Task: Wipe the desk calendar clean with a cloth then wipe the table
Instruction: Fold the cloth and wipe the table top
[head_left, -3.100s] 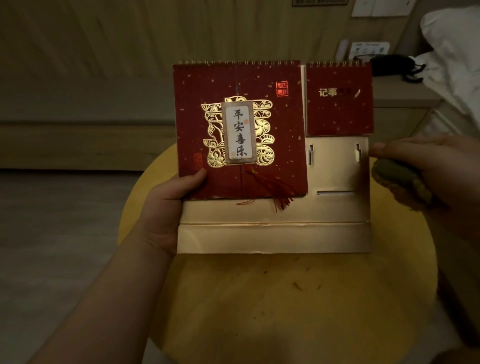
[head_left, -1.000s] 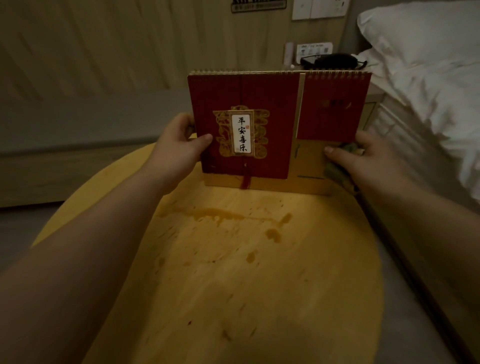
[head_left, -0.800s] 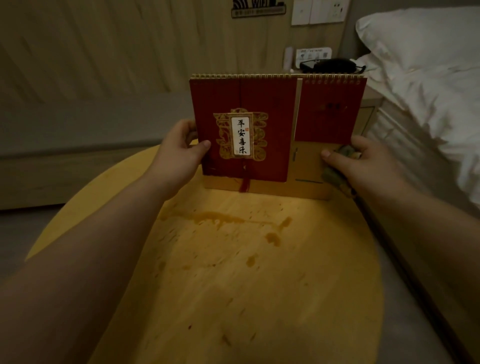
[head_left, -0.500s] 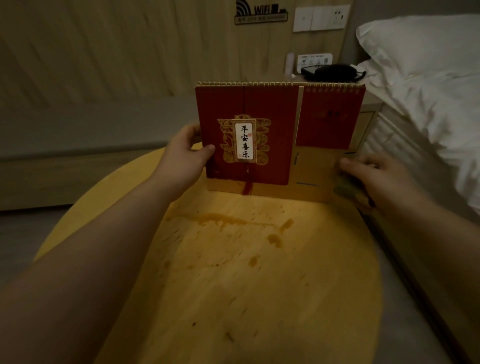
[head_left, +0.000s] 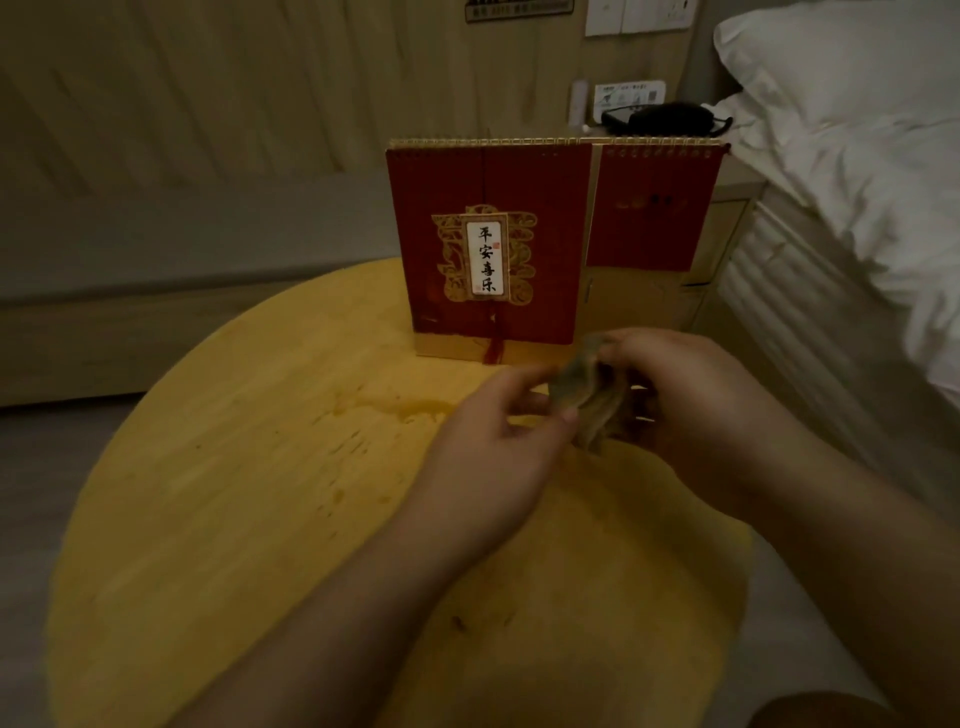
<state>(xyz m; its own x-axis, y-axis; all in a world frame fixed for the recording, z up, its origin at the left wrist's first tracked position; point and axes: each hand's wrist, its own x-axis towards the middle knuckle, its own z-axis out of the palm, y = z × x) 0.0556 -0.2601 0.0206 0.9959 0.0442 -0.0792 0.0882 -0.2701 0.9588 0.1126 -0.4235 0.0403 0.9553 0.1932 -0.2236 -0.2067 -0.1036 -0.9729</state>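
Round yellow wooden tabletop (head_left: 218, 519), stained near centre; bed (head_left: 857, 156) at right. Desk calendar (head_left: 493, 249) stands upright at far edge, label reads 平安喜乐. Left hand (head_left: 488, 457) and right hand (head_left: 691, 400) both grip cloth (head_left: 587, 395) above tabletop.

The upright spiral-bound desk calendar (head_left: 519, 249) at upper centre is deep red, with a gold ornamental motif framing a white label of black characters, a red tassel and a plain gold card base. The round wooden worktop (head_left: 249, 509) is yellow with darker brownish stains. The crumpled cloth (head_left: 587, 400) is dull olive-grey. The bedding (head_left: 857, 156) at upper right is white.
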